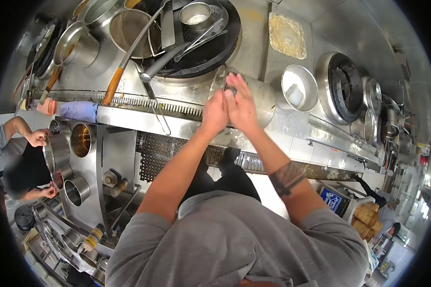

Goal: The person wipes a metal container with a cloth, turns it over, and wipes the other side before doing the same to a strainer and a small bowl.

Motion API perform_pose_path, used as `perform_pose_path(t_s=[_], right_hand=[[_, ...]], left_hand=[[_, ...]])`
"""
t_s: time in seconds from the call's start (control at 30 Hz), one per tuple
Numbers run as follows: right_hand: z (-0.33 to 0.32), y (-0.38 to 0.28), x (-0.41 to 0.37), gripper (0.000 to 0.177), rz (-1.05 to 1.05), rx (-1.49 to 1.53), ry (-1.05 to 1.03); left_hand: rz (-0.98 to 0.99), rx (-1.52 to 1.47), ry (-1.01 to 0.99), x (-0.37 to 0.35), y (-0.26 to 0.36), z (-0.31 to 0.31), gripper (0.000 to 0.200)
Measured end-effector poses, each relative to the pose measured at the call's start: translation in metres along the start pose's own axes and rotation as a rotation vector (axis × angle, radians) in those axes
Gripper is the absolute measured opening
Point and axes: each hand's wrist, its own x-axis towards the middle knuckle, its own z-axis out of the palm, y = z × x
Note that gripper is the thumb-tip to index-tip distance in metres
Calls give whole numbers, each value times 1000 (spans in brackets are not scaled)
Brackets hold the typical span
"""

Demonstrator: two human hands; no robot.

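Observation:
My left hand (215,112) and my right hand (242,107) are pressed together above the steel counter's front edge. The fingers of my left hand are curled against my right palm; what they hold, if anything, is hidden. My right hand is stretched out, its fingers long and pointing away from me. A small dark thing (231,89) shows between the hands, too small to name. Behind and under them lies a wide steel cylinder, like a pot (261,100), partly covered by the hands. Just right of it stands a steel pot (299,88) with a pale block-like thing inside.
A black wok (215,57) at the back left bears a ladle, a spatula and a small pot. A wooden-handled strainer (114,86) overhangs the counter. To the right are a foil-lined tray (287,36) and a burner (345,88). A co-worker's hand (38,137) grips a pot at left.

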Motion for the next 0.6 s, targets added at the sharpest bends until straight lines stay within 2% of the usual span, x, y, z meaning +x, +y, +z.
perform_pose_path(t_s=[0.03, 0.07, 0.1, 0.13, 0.17, 0.23, 0.27, 0.33, 0.37, 0.4, 0.43, 0.47, 0.5, 0.57, 0.6], right_hand=[[1, 1, 5, 44, 8, -1, -1], [2, 10, 24, 44, 125, 1, -104], [4, 18, 43, 43, 242, 3, -213], [5, 27, 64, 43, 435, -157, -531], [3, 22, 68, 43, 440, -158, -528], [3, 11, 74, 44, 564, -109, -553], [6, 6, 59, 44, 561, -115, -546], [13, -6, 5, 44, 118, -80, -7], [11, -6, 4, 44, 124, -81, -14], [7, -4, 5, 44, 119, -75, -59], [5, 0, 11, 45, 110, -70, -95], [9, 13, 30, 45, 198, -28, -193], [7, 15, 52, 45, 196, -27, -187], [-3, 4, 89, 45, 684, -54, -672], [3, 1, 67, 45, 684, -53, -663]], left_hand=[[29, -7, 23, -6, -4, 0, 23], [27, 60, -57, -18, -17, -4, 20], [22, 58, -56, -35, -33, -4, 20], [32, 100, -40, -50, -49, -2, 19], [45, 142, -27, -57, -56, -2, 19], [31, 155, -9, -36, -32, 1, 18], [18, 163, 24, -19, -20, 2, 18], [76, 96, 25, -5, -16, 2, 18], [126, 39, 18, -7, -16, 1, 18], [15, 50, -34, -16, -13, -2, 17], [18, 54, -38, -32, -27, -3, 17], [68, 55, -31, -52, -52, 0, 17], [115, 54, -24, -62, -68, 3, 17], [120, 125, -9, -58, -64, 5, 17], [44, 172, -38, -42, -46, 6, 18]])
